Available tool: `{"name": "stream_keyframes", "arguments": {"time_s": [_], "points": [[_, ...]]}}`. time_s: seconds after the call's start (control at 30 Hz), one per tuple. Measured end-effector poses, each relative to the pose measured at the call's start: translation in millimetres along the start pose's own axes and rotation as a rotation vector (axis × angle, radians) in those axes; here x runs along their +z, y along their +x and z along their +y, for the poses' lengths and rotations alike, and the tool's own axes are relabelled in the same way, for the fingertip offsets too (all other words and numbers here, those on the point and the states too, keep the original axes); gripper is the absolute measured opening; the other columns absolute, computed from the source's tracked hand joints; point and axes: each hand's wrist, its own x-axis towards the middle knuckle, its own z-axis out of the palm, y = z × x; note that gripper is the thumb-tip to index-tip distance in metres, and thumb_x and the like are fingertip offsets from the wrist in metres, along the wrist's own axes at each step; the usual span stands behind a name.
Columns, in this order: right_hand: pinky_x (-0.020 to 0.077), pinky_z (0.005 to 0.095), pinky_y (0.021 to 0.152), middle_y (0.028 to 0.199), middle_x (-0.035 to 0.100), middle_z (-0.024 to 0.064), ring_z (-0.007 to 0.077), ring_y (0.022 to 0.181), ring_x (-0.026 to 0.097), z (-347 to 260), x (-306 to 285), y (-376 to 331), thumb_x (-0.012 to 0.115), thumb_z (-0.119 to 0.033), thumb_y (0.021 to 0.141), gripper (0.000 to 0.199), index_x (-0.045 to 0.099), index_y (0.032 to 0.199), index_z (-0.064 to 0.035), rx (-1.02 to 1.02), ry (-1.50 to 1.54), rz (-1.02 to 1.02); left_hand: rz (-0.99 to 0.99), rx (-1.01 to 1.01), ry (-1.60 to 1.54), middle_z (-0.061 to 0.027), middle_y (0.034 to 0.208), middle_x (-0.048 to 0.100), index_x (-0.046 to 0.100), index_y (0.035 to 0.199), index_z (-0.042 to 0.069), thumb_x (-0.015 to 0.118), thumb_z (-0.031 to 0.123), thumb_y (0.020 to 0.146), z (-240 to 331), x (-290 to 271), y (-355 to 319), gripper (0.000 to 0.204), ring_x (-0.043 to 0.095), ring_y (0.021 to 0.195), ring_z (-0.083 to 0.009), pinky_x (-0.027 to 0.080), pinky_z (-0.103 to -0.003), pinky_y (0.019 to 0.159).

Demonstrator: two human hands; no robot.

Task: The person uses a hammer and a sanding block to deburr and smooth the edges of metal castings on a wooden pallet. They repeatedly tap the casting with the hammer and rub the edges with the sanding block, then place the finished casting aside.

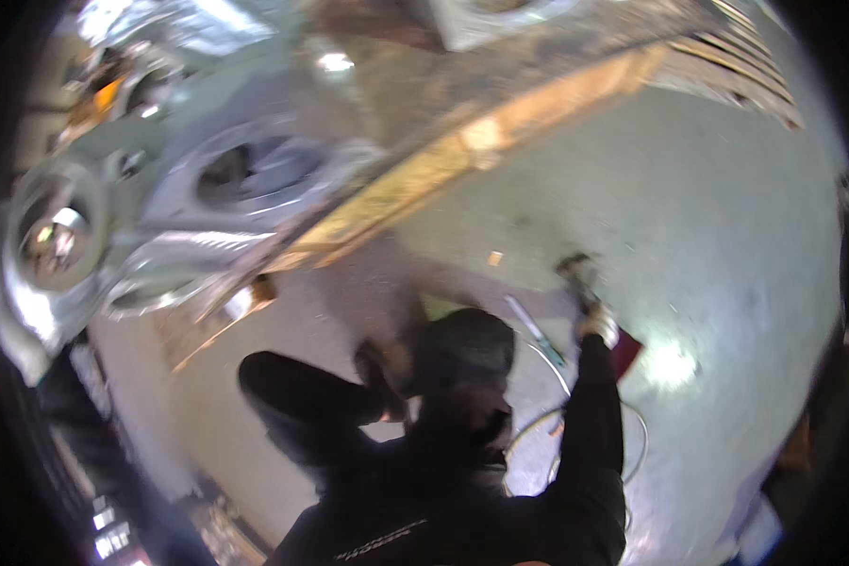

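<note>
The picture is blurred by motion. My right hand (598, 323), at the end of a dark sleeve, reaches forward and is closed around a dark slim tool (575, 275) that points up and away over the grey floor. My left hand (379, 366) is drawn in close to my chest, beside a dark rounded shape (467, 347) that I cannot identify. Whether the left hand holds anything is too smeared to tell. A thin pale rod (530, 325) lies on the floor between the two hands.
Large shiny metal castings (217, 189) with round holes lie on a bench with a yellowish edge (462, 151) at the upper left. A thin hose or cable (632, 424) loops on the grey concrete floor (707, 236). A dark red flat piece (626, 351) lies by my right wrist.
</note>
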Motion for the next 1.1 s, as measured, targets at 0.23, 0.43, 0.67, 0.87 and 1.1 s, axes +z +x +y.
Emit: {"name": "stream_keyframes", "arguments": {"time_s": [0.23, 0.43, 0.67, 0.87, 1.1], "points": [[0.0552, 0.0495, 0.097, 0.125, 0.066, 0.027, 0.0414, 0.115, 0.066, 26.8, 36.6, 23.1, 0.054, -0.015, 0.096, 0.044, 0.05, 0.137, 0.0003, 0.041, 0.202, 0.085, 0.075, -0.275, -0.415, -0.0156, 0.131, 0.066, 0.067, 0.126, -0.003, 0.048, 0.019, 0.104, -0.2, -6.5, -0.7, 0.036, 0.064, 0.119, -0.0234, 0.046, -0.036, 0.108], [0.0545, 0.0479, 0.099, 0.117, 0.07, 0.0284, 0.0404, 0.112, 0.068, 20.8, 41.2, 25.2, 0.07, -0.023, 0.073, 0.049, 0.068, 0.115, 0.0035, 0.035, 0.235, 0.072, 0.094, -0.338, -0.402, -0.0133, 0.122, 0.071, 0.069, 0.123, 0.001, 0.055, 0.02, 0.102, 30.6, 4.7, 7.4, 0.032, 0.071, 0.103, -0.019, 0.055, -0.027, 0.093], [0.0574, 0.0432, 0.082, 0.086, 0.075, 0.0229, 0.035, 0.086, 0.074, 25.2, -18.8, -8.3, 0.077, -0.028, 0.063, 0.042, 0.075, 0.087, 0.0065, -0.068, 0.455, 0.007, 0.103, -0.343, -0.673, -0.0104, 0.113, 0.073, 0.07, 0.119, -0.003, 0.059, 0.016, 0.102, 37.4, 15.1, 3.8, 0.028, 0.069, 0.1, -0.0159, 0.053, -0.027, 0.092], [0.045, 0.0341, 0.048, 0.07, 0.065, 0.0064, 0.0152, 0.053, 0.056, 20.3, -113.8, -133.9, 0.084, -0.02, 0.071, 0.03, 0.07, 0.084, 0.0037, -0.421, 0.917, 0.128, 0.219, -0.217, -0.242, -0.0086, 0.115, 0.07, 0.067, 0.123, 0.0, 0.061, 0.014, 0.101, 42.7, 12.1, 7.3, 0.027, 0.065, 0.104, -0.0165, 0.05, -0.031, 0.096], [0.0536, 0.0286, 0.067, 0.089, 0.064, 0.0035, 0.0114, 0.074, 0.059, -36.1, -225.6, -345.4, 0.087, -0.009, 0.076, 0.051, 0.06, 0.117, 0.0055, -0.895, 1.255, 0.319, 0.648, -0.025, -0.477, -0.0138, 0.114, 0.066, 0.061, 0.118, 0.003, 0.066, 0.004, 0.089, 148.2, 34.5, -91.2, 0.029, 0.063, 0.106, -0.0319, 0.049, -0.04, 0.094]]}}
